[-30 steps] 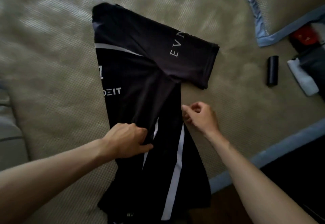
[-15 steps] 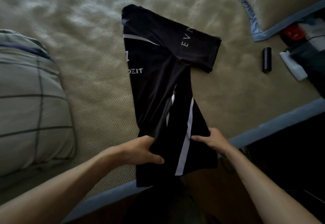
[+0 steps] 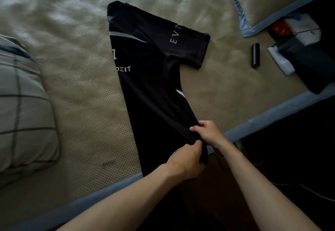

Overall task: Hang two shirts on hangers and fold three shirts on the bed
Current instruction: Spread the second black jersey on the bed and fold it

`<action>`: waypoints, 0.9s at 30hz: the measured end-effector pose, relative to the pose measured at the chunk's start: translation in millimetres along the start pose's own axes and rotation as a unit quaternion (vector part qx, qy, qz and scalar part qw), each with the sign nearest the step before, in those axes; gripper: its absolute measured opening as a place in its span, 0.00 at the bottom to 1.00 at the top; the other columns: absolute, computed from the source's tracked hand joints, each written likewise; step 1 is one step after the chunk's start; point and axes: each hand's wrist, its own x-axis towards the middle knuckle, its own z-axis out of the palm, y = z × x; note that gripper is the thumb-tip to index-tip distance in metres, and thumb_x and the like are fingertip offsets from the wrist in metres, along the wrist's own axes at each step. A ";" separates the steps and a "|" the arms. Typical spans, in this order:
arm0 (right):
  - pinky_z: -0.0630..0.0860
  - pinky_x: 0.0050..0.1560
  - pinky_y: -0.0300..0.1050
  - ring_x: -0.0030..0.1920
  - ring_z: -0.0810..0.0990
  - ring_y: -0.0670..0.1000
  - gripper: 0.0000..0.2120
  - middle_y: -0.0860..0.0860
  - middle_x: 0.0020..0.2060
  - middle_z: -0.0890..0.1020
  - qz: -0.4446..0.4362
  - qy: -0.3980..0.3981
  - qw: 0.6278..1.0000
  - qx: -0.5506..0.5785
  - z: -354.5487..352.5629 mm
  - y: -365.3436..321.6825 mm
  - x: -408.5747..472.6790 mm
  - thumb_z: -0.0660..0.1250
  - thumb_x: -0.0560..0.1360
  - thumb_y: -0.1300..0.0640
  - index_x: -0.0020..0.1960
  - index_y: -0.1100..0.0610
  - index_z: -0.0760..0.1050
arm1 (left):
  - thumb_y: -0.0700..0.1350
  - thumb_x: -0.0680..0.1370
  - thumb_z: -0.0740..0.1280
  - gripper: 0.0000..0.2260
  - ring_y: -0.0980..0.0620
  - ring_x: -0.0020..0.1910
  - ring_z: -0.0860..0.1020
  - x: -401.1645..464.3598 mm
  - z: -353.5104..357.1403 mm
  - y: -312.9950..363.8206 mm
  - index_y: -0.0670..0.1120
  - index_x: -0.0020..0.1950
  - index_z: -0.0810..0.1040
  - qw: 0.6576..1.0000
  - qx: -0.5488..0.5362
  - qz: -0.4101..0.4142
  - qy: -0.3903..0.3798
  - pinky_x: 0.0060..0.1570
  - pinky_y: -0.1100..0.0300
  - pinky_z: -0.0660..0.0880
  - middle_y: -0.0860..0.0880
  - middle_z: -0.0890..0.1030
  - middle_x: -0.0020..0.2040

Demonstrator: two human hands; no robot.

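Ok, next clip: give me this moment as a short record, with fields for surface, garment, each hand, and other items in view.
surface: bed, tan cover with blue edging
garment: black shirt, laid flat, one sleeve out to the right, hem at the near edge
left hand: grips the hem
right hand: pinches the hem, just beyond the left
other items: black cylinder right of the sleeve; plaid pillow at left; pile of things at far right

Dim, soft light falls from the upper left across the bed (image 3: 76, 89), with motion blur and wide-angle bending at the edges.
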 end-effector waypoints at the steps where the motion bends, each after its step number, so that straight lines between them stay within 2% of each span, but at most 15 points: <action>1: 0.79 0.42 0.41 0.47 0.84 0.53 0.06 0.52 0.43 0.85 0.009 -0.003 0.999 -0.039 -2.6 7.6 3.7 0.68 0.78 0.61 0.53 0.61 0.82 | 0.44 0.78 0.68 0.17 0.38 0.54 0.82 3.4 3.4 -2.6 0.43 0.65 0.70 1.000 0.005 -0.007 -0.010 0.52 0.45 0.80 0.39 0.82 0.57; 3: 0.76 0.38 0.40 0.43 0.82 0.50 0.06 0.51 0.40 0.83 0.030 -0.023 0.992 -0.120 -4.8 19.4 7.5 0.67 0.80 0.57 0.49 0.58 0.81 | 0.44 0.78 0.67 0.16 0.39 0.55 0.82 7.7 8.4 -9.1 0.43 0.65 0.71 0.999 0.023 -0.018 -0.035 0.50 0.49 0.78 0.40 0.82 0.57; 5: 0.71 0.33 0.39 0.37 0.79 0.46 0.10 0.48 0.35 0.80 0.035 -0.018 0.987 -0.157 -5.6 27.2 10.2 0.66 0.81 0.54 0.41 0.54 0.78 | 0.44 0.78 0.68 0.14 0.41 0.55 0.82 9.5 11.1 -15.8 0.44 0.63 0.74 0.997 0.034 -0.023 -0.073 0.50 0.50 0.78 0.42 0.82 0.57; 7: 0.71 0.34 0.43 0.37 0.78 0.48 0.14 0.48 0.34 0.79 0.026 0.017 0.980 -0.195 -9.0 32.4 13.8 0.65 0.81 0.50 0.38 0.52 0.75 | 0.47 0.78 0.69 0.15 0.45 0.56 0.82 9.8 10.5 -23.2 0.46 0.64 0.76 0.993 0.039 -0.030 -0.111 0.54 0.51 0.81 0.45 0.83 0.58; 9: 0.77 0.40 0.47 0.42 0.82 0.50 0.13 0.50 0.37 0.82 0.025 0.032 0.974 -0.223 -12.8 35.8 15.7 0.67 0.79 0.46 0.41 0.53 0.79 | 0.47 0.78 0.69 0.16 0.47 0.56 0.83 10.2 3.2 -32.5 0.47 0.65 0.77 0.991 0.048 -0.043 -0.114 0.57 0.51 0.81 0.47 0.84 0.58; 11: 0.78 0.42 0.47 0.45 0.82 0.50 0.13 0.50 0.40 0.83 0.029 0.014 0.969 -0.243 -17.5 38.1 14.6 0.71 0.76 0.45 0.45 0.55 0.80 | 0.47 0.77 0.69 0.16 0.48 0.55 0.82 11.3 -10.7 -43.0 0.49 0.65 0.77 0.992 0.056 -0.057 -0.093 0.57 0.50 0.81 0.48 0.83 0.58; 13: 0.74 0.42 0.43 0.47 0.81 0.50 0.13 0.49 0.42 0.81 0.045 -0.037 0.957 -0.283 -23.5 38.6 12.6 0.75 0.73 0.48 0.49 0.56 0.79 | 0.48 0.77 0.69 0.15 0.46 0.56 0.82 13.1 -29.5 -54.1 0.50 0.63 0.77 0.992 0.078 -0.076 -0.058 0.56 0.50 0.80 0.48 0.83 0.58; 17: 0.80 0.43 0.49 0.45 0.86 0.55 0.15 0.54 0.39 0.84 0.113 -0.110 0.920 -0.359 -35.6 41.1 21.5 0.79 0.70 0.48 0.42 0.57 0.78 | 0.48 0.76 0.66 0.15 0.42 0.59 0.80 19.5 -68.7 -75.6 0.47 0.61 0.74 0.984 0.145 -0.099 0.038 0.54 0.49 0.78 0.45 0.80 0.60; 19: 0.80 0.43 0.50 0.45 0.85 0.55 0.19 0.54 0.39 0.84 0.099 -0.115 0.903 -0.401 -42.6 30.4 31.3 0.79 0.66 0.43 0.42 0.56 0.77 | 0.49 0.76 0.65 0.17 0.42 0.62 0.77 28.0 -90.0 -84.6 0.47 0.64 0.72 0.974 0.181 -0.103 0.088 0.57 0.47 0.76 0.45 0.77 0.62; 20: 0.78 0.43 0.49 0.45 0.83 0.54 0.20 0.53 0.40 0.83 0.073 -0.107 0.907 -0.401 -44.4 23.3 39.4 0.78 0.66 0.41 0.43 0.57 0.78 | 0.49 0.76 0.65 0.19 0.42 0.64 0.76 34.0 -101.4 -89.2 0.47 0.66 0.72 0.968 0.197 -0.108 0.113 0.59 0.45 0.75 0.45 0.75 0.64; 22: 0.78 0.46 0.49 0.43 0.82 0.52 0.20 0.54 0.42 0.84 0.022 -0.060 0.954 -0.293 -42.1 0.4 56.7 0.77 0.68 0.42 0.45 0.58 0.80 | 0.49 0.76 0.65 0.24 0.42 0.69 0.73 48.9 -123.1 -99.2 0.48 0.72 0.69 0.958 0.216 -0.117 0.146 0.65 0.43 0.72 0.46 0.72 0.70; 24: 0.81 0.44 0.48 0.37 0.83 0.48 0.15 0.56 0.42 0.85 -0.012 0.011 0.996 -0.090 -32.0 -24.1 84.3 0.77 0.70 0.46 0.44 0.57 0.81 | 0.51 0.77 0.64 0.30 0.44 0.78 0.64 68.3 -142.2 -108.2 0.48 0.79 0.63 0.952 0.227 -0.119 0.166 0.74 0.43 0.64 0.46 0.63 0.79; 26: 0.81 0.39 0.39 0.34 0.83 0.45 0.09 0.58 0.42 0.85 0.007 0.027 0.992 0.121 -22.5 -55.6 113.4 0.73 0.75 0.53 0.47 0.59 0.81 | 0.53 0.80 0.61 0.33 0.47 0.83 0.53 94.5 -160.1 -113.6 0.48 0.83 0.56 0.943 0.250 -0.110 0.189 0.80 0.44 0.52 0.47 0.54 0.84; 27: 0.82 0.41 0.39 0.38 0.85 0.47 0.10 0.58 0.44 0.85 0.023 0.015 0.976 0.218 -20.6 -71.6 129.4 0.71 0.77 0.54 0.51 0.61 0.80 | 0.54 0.81 0.60 0.34 0.49 0.83 0.50 111.7 -169.7 -115.3 0.47 0.84 0.53 0.938 0.258 -0.104 0.204 0.80 0.44 0.47 0.48 0.50 0.85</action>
